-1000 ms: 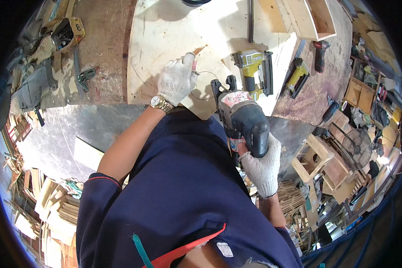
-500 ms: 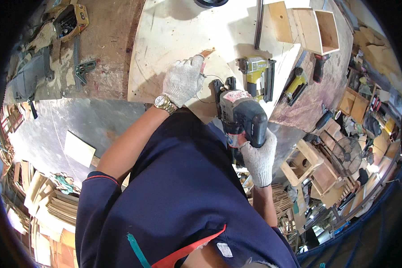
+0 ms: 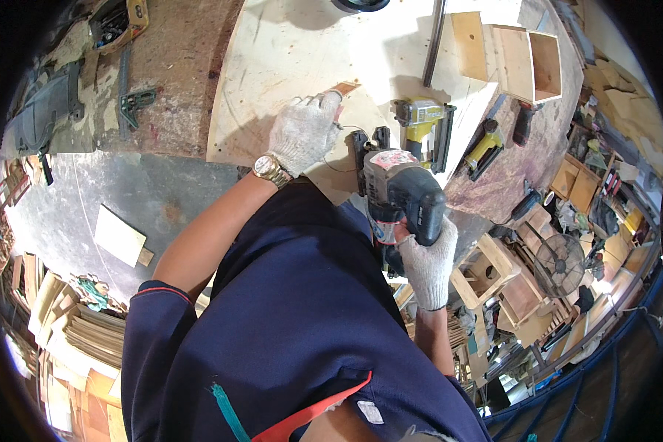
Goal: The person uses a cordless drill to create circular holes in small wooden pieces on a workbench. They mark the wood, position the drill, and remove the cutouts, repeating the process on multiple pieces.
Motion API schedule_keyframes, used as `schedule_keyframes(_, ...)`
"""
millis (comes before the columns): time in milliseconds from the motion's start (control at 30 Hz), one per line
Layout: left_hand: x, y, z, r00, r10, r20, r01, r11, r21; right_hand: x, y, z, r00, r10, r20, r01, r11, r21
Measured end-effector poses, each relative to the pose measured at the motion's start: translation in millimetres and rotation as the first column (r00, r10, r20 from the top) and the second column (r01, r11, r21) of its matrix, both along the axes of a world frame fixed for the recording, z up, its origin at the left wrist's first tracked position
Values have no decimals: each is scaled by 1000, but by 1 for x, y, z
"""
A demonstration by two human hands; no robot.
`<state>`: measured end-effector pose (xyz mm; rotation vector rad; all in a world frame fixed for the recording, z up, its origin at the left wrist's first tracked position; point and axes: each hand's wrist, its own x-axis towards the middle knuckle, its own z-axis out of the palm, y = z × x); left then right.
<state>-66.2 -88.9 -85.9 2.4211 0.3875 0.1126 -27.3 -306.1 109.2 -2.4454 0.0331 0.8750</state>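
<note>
My left hand (image 3: 302, 136), in a knitted white glove with a watch at the wrist, rests on the pale plywood sheet (image 3: 272, 66). Its fingers are closed round a small brown strip (image 3: 347, 88) that pokes out past the fingertips. My right hand (image 3: 428, 265), gloved too, grips the black handle of a grey-and-black power tool (image 3: 405, 188). This tool's front end is at the near edge of the plywood; its exact kind is unclear. From the left hand a thin dark line curves toward the tool. Just beyond the tool lies a yellow nail gun (image 3: 423, 125).
A second yellow tool (image 3: 484, 151) lies to the right, below an open wooden box (image 3: 543, 66). A dark metal bar (image 3: 434, 44) crosses the far plywood. Left are a green-handled clamp (image 3: 136, 107) and a box of small parts (image 3: 114, 26). A fan (image 3: 560, 254) stands among wood scraps.
The view has shifted slightly, so the bench things sit a little differently. Both hands keep their holds, and the power tool stays at the plywood's near edge.
</note>
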Motion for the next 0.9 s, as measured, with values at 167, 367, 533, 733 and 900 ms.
schedule_keyframes(167,0,0,-2,1000,-8,10,8,1000,-13,8,11,10,997,-3,-71,0,999,-43)
schedule_keyframes(367,-1,0,1,999,-3,-32,2,1000,-19,11,9,8,997,83,-2,-83,996,-16)
schedule_keyframes(533,0,0,4,999,-1,-38,2,1000,17,16,11,8,995,101,-20,-101,995,-11)
schedule_keyframes(733,0,-1,2,999,5,-40,-5,1000,9,18,13,11,991,135,1,-135,990,-29)
schedule_keyframes(900,0,-1,6,999,17,-41,-16,1000,8,26,5,5,981,190,-42,-190,982,7)
